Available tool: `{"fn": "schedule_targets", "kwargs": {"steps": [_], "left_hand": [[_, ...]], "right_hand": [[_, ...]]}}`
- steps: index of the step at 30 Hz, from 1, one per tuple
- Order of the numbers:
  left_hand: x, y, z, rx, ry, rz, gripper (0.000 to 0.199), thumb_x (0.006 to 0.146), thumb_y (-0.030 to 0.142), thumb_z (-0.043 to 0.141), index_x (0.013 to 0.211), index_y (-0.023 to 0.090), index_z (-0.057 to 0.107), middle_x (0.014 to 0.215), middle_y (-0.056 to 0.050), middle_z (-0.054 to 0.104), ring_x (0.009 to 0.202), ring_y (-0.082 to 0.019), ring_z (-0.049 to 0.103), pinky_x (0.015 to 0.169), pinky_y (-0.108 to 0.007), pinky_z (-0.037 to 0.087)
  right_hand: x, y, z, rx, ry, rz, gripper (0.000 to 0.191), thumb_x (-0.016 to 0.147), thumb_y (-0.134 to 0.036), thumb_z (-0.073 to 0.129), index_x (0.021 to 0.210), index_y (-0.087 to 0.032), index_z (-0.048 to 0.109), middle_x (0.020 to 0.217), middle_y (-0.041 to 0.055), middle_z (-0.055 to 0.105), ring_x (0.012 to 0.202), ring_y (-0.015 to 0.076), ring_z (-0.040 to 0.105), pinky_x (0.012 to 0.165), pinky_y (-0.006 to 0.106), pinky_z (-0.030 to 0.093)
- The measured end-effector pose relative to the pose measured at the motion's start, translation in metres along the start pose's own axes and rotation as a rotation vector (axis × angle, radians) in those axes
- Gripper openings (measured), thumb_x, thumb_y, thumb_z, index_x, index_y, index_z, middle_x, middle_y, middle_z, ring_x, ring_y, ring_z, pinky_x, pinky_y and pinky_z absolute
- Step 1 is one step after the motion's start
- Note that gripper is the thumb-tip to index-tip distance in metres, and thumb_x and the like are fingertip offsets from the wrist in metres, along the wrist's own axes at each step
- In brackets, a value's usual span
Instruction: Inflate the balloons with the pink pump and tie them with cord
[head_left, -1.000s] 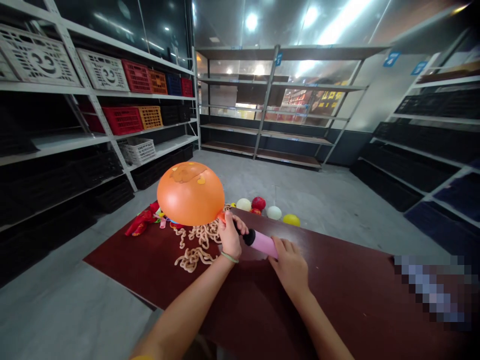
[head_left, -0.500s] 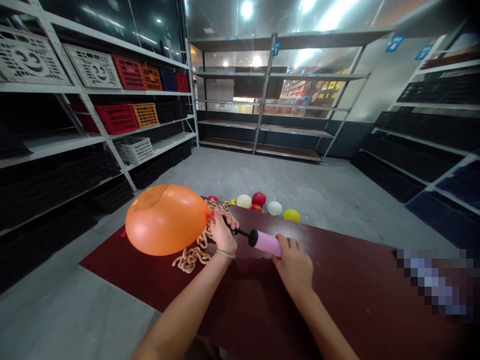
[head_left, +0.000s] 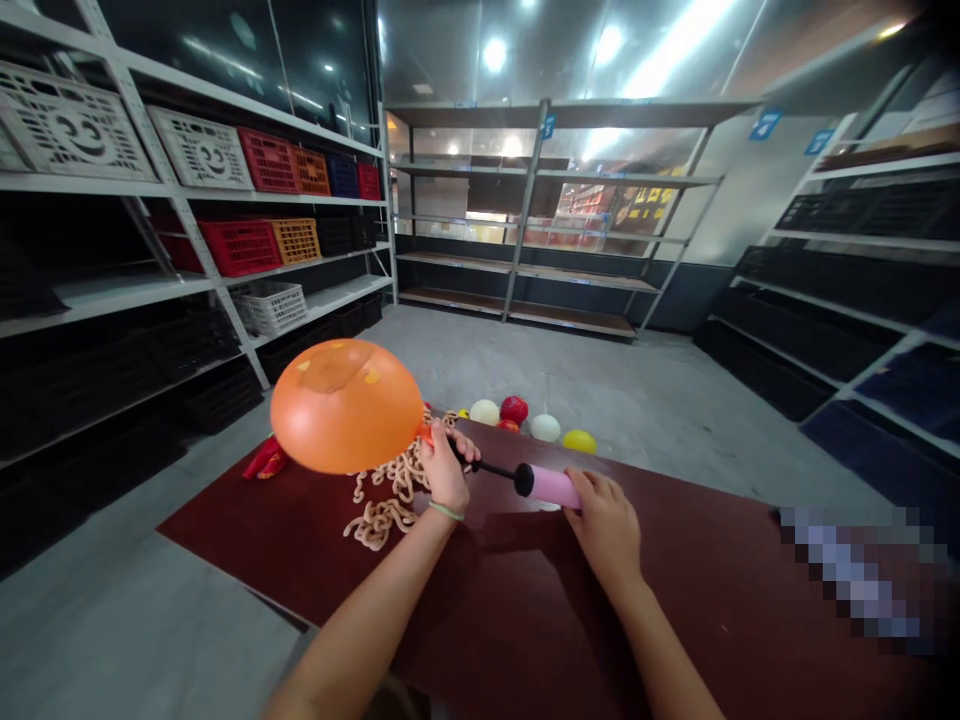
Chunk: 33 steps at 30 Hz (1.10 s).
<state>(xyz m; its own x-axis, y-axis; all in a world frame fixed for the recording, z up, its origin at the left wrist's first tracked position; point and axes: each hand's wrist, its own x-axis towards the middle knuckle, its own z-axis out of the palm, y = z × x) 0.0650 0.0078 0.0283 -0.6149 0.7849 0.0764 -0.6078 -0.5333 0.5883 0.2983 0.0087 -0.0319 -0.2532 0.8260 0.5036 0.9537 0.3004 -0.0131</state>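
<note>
OK, left hand [head_left: 448, 475] is clamped round the neck [head_left: 427, 434] of the orange balloon [head_left: 346, 408] and the rod end of the pink pump [head_left: 526, 480]; right hand [head_left: 607, 522] grips the barrel [head_left: 555, 488], black rod [head_left: 497, 470] showing between. Balloon's at left, above the worktop [head_left: 697, 570] and tan strands [head_left: 377, 524].

Bright beyond, dim at the sides

On my feed, ceiling lamps [head_left: 494, 55] glare white beyond the tabletop [head_left: 720, 570], which takes soft shadows [head_left: 517, 532]; over it, the orange balloon [head_left: 341, 415] shows a pale sheen. Shelving [head_left: 197, 238] left of the tabletop dims low down. A pixelated patch [head_left: 855, 575] masks part of the tabletop's right end. Wide-angle stretch warps both sides.
</note>
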Motion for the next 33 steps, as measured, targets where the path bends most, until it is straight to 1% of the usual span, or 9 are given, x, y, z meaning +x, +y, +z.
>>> {"fn": "schedule_targets", "kwargs": {"steps": [3,6,10,15,19,23,28,30,33], "left_hand": [[0.005,0.004,-0.003,-0.023,0.008,0.013,0.038,0.087,0.05,0.063,0.073,0.021,0.044,0.047,0.008,0.041,0.037,-0.009,0.041,0.041,-0.023,0.039],[0.009,0.007,-0.006,-0.052,0.04,0.026,0.037,0.088,0.05,0.063,0.075,0.021,0.044,0.048,0.008,0.04,0.037,-0.008,0.039,0.04,-0.022,0.038],[0.003,0.007,-0.004,-0.06,0.076,0.051,0.037,0.086,0.049,0.066,0.074,0.021,0.044,0.048,0.009,0.039,0.034,-0.007,0.035,0.037,-0.02,0.033],[-0.015,-0.003,0.004,-0.005,-0.059,-0.009,0.041,0.087,0.052,0.064,0.07,0.02,0.044,0.046,0.008,0.039,0.031,-0.007,0.035,0.034,-0.021,0.032],[-0.017,-0.009,0.005,0.017,-0.082,-0.009,0.044,0.086,0.057,0.062,0.07,0.02,0.045,0.046,0.007,0.041,0.034,-0.008,0.041,0.037,-0.022,0.039],[-0.011,-0.006,0.003,0.019,-0.073,0.005,0.042,0.087,0.056,0.062,0.071,0.02,0.046,0.047,0.007,0.043,0.036,-0.009,0.043,0.04,-0.024,0.041],[-0.002,0.004,0.001,-0.001,-0.02,0.016,0.039,0.087,0.052,0.063,0.072,0.02,0.044,0.048,0.007,0.042,0.037,-0.009,0.042,0.041,-0.023,0.04],[0.003,0.008,0.0,-0.02,0.002,0.017,0.038,0.088,0.051,0.063,0.074,0.021,0.044,0.049,0.008,0.041,0.037,-0.008,0.041,0.042,-0.023,0.04],[0.008,0.013,-0.003,-0.043,0.081,0.044,0.036,0.089,0.048,0.062,0.075,0.021,0.043,0.049,0.008,0.04,0.036,-0.007,0.038,0.04,-0.021,0.036]], "right_hand": [[0.002,0.017,0.001,-0.031,0.042,0.012,0.042,0.084,-0.02,0.058,0.125,-0.024,0.054,0.121,0.0081,0.062,0.114,0.0258,0.052,0.094,0.039,0.04],[0.002,0.013,-0.004,-0.049,0.03,0.023,0.041,0.083,-0.021,0.059,0.123,-0.021,0.054,0.114,0.0092,0.063,0.109,0.0268,0.053,0.091,0.039,0.04],[-0.005,-0.029,-0.013,-0.001,-0.069,0.027,0.044,0.08,-0.022,0.062,0.123,-0.021,0.053,0.102,0.0074,0.064,0.093,0.0249,0.056,0.072,0.033,0.04],[-0.011,-0.065,-0.017,0.174,-0.074,-0.02,0.053,0.08,-0.019,0.062,0.131,-0.024,0.047,0.105,0.0045,0.065,0.094,0.0215,0.058,0.075,0.03,0.04],[-0.005,-0.05,-0.015,0.097,-0.091,-0.076,0.045,0.081,-0.021,0.063,0.125,-0.025,0.053,0.107,0.0051,0.065,0.099,0.0239,0.056,0.079,0.033,0.039],[-0.001,-0.022,-0.008,0.032,-0.056,0.009,0.046,0.08,-0.021,0.063,0.125,-0.029,0.055,0.119,0.0061,0.062,0.108,0.0256,0.053,0.081,0.034,0.038],[0.002,0.013,-0.003,-0.005,-0.035,0.069,0.042,0.081,-0.02,0.06,0.123,-0.026,0.054,0.118,0.0079,0.061,0.11,0.0256,0.052,0.084,0.035,0.04],[0.004,0.015,-0.006,-0.016,-0.02,0.074,0.039,0.082,-0.021,0.059,0.121,-0.022,0.053,0.115,0.0094,0.061,0.109,0.026,0.052,0.085,0.035,0.041],[0.003,-0.007,-0.016,-0.008,-0.029,0.082,0.04,0.082,-0.021,0.06,0.12,-0.019,0.052,0.107,0.0095,0.063,0.103,0.0258,0.053,0.082,0.034,0.041]]}}
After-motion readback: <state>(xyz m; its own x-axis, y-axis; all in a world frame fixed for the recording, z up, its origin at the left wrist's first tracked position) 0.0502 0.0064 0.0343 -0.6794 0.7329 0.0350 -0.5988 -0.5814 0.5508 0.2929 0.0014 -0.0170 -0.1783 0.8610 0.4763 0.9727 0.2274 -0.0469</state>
